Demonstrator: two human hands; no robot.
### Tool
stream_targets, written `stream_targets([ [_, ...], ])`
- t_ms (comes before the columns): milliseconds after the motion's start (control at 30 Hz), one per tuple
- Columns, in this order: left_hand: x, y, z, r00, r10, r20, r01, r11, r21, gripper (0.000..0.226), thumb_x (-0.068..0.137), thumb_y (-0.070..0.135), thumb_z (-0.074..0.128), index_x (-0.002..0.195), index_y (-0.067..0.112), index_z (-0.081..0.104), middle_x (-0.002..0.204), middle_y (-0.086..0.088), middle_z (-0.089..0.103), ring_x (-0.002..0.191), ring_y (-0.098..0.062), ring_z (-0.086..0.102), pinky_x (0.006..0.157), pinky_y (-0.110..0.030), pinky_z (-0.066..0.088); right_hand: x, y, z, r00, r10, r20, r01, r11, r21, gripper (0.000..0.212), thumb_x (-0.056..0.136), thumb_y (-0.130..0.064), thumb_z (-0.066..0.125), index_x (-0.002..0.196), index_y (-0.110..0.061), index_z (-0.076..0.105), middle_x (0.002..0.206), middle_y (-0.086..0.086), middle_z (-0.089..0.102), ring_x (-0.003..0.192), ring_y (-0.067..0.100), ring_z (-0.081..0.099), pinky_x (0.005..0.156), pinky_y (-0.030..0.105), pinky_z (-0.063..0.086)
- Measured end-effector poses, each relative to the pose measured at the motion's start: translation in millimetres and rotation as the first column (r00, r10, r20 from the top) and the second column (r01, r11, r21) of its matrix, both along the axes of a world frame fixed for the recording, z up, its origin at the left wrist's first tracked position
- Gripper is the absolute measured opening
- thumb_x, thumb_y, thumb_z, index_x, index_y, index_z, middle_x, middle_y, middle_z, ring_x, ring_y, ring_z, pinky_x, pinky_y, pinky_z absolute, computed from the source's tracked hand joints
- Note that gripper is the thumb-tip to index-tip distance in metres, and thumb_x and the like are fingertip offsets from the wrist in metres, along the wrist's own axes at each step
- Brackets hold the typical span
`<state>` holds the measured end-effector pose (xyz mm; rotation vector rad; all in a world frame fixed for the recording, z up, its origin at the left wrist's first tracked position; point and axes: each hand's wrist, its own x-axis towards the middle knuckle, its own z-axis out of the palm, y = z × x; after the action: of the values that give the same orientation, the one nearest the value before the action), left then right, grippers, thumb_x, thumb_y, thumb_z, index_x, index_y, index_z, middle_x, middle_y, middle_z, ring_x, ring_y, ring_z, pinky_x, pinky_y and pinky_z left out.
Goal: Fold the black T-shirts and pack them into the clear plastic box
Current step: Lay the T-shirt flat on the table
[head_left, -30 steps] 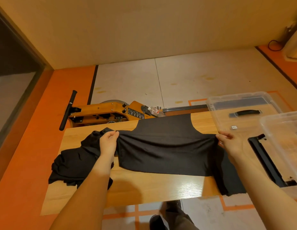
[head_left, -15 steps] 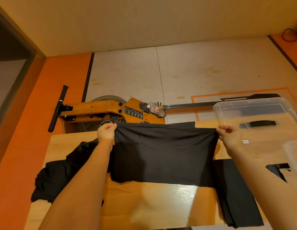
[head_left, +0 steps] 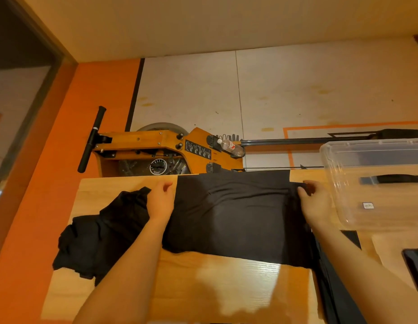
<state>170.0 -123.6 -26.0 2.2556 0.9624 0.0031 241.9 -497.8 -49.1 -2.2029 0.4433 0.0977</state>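
**Mia:** Where is the black T-shirt [head_left: 233, 216] right now?

**Sam:** It lies flat on the worktop [head_left: 226, 284], folded over into a wide block. Its far edge is at the far edge of the worktop. The clear plastic box [head_left: 376, 183] sits just beside the shirt, past its right end.

**Mia:** What are the hands doing?

**Sam:** The right hand [head_left: 316, 202] has a pinching grip on the shirt's far right corner. The left hand [head_left: 162, 202] is at the shirt's left edge with its fingers bent. I cannot tell if that grip has cloth in it or is letting go.

**Mia:** How do you do this fold well?

**Sam:** I think you pull both ends the same, so the top edge lies straight. Then press out the little wrinkles near the middle of the shirt before the next fold. Make it small enough for the box.

**Mia:** What else is near the shirt?

**Sam:** A heap of more black T-shirts [head_left: 102, 237] lies just left of it. Part of the shirt hangs off the worktop on the right. Beyond the shirt, on the floor, is a wooden rowing machine [head_left: 156, 148].
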Motion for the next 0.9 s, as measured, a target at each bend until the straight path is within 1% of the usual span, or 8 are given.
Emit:
stream_targets([
  [100,-33.4,-1.2,-12.6,0.991,-0.136,-0.015,0.137,0.986,0.090,0.027,0.099,0.019,0.049,0.122,0.013,0.062,0.115,-0.005,0.066,0.105,-0.023,0.061,0.087,-0.036,0.049,-31.8,24.0,-7.4,0.995,0.104,0.000,-0.104,0.994,-0.010,0.030,0.093,-0.013,0.063,0.122,-0.007,0.062,0.117,0.009,0.065,0.109,0.025,0.061,0.094,0.035,0.048],
  [233,-61.8,3.5,-28.3,0.944,-0.305,-0.125,0.322,0.936,0.146,0.035,0.100,0.023,0.047,0.133,0.017,0.056,0.128,-0.002,0.062,0.116,-0.020,0.057,0.098,-0.036,0.046,-78.9,53.6,-15.6,0.984,0.174,-0.027,-0.175,0.985,-0.010,0.030,0.093,-0.018,0.065,0.121,-0.009,0.063,0.115,0.006,0.065,0.104,0.019,0.061,0.090,0.029,0.046],
  [367,-84.0,7.7,-39.3,0.895,-0.373,-0.245,0.414,0.899,0.144,0.053,0.102,0.029,0.043,0.151,0.014,0.028,0.141,-0.001,0.052,0.126,-0.019,0.051,0.106,-0.036,0.041,-124.5,72.5,-26.5,0.967,0.248,-0.053,-0.249,0.968,-0.027,0.030,0.093,-0.019,0.064,0.122,-0.011,0.063,0.116,0.004,0.062,0.095,0.010,0.056,0.085,0.025,0.045],
  [400,-88.4,9.8,-40.4,0.892,-0.377,-0.250,0.416,0.901,0.124,0.058,0.102,0.031,0.042,0.153,0.013,0.021,0.144,0.000,0.049,0.129,-0.019,0.048,0.108,-0.036,0.039,-134.4,74.8,-29.3,0.965,0.253,-0.062,-0.255,0.967,-0.026,0.031,0.093,-0.018,0.064,0.123,-0.011,0.062,0.117,0.004,0.061,0.096,0.010,0.056,0.085,0.025,0.046],
  [467,-95.2,15.6,-43.9,0.869,-0.419,-0.262,0.462,0.878,0.127,0.058,0.102,0.034,0.040,0.153,0.015,0.020,0.148,0.000,0.044,0.135,-0.019,0.042,0.112,-0.036,0.032,-150.0,78.0,-33.4,0.963,0.260,-0.064,-0.263,0.964,-0.039,0.031,0.092,-0.016,0.065,0.123,-0.010,0.062,0.118,0.005,0.060,0.101,0.014,0.058,0.088,0.027,0.048],
  [600,-109.9,30.2,-51.3,0.725,-0.571,-0.386,0.666,0.725,0.177,0.049,0.104,0.040,0.026,0.150,0.023,0.031,0.159,0.003,0.024,0.148,-0.015,0.014,0.120,-0.035,0.014,-166.1,82.6,-38.3,0.954,0.295,-0.057,-0.300,0.947,-0.115,0.030,0.092,-0.014,0.065,0.122,-0.011,0.063,0.123,0.005,0.057,0.115,0.022,0.054,0.099,0.032,0.043],
  [700,-121.5,40.5,-54.7,0.697,-0.599,-0.394,0.696,0.696,0.174,0.052,0.104,0.044,0.025,0.151,0.023,0.029,0.160,0.003,0.018,0.148,-0.015,0.010,0.120,-0.036,0.010,-172.3,87.5,-40.3,0.949,0.303,-0.091,-0.314,0.935,-0.166,0.034,0.092,-0.016,0.065,0.126,-0.011,0.062,0.135,0.007,0.052,0.126,0.025,0.047,0.105,0.036,0.038],
  [900,-140.8,66.8,-57.5,0.588,-0.670,-0.454,0.803,0.550,0.229,0.059,0.101,0.045,0.037,0.153,0.024,0.020,0.162,0.001,0.012,0.148,-0.018,0.011,0.120,-0.036,0.011,-178.4,101.8,-40.0,0.939,0.322,-0.124,-0.344,0.901,-0.265,0.038,0.092,-0.021,0.066,0.129,-0.013,0.061,0.140,0.008,0.049,0.130,0.028,0.042,0.106,0.042,0.039],
])
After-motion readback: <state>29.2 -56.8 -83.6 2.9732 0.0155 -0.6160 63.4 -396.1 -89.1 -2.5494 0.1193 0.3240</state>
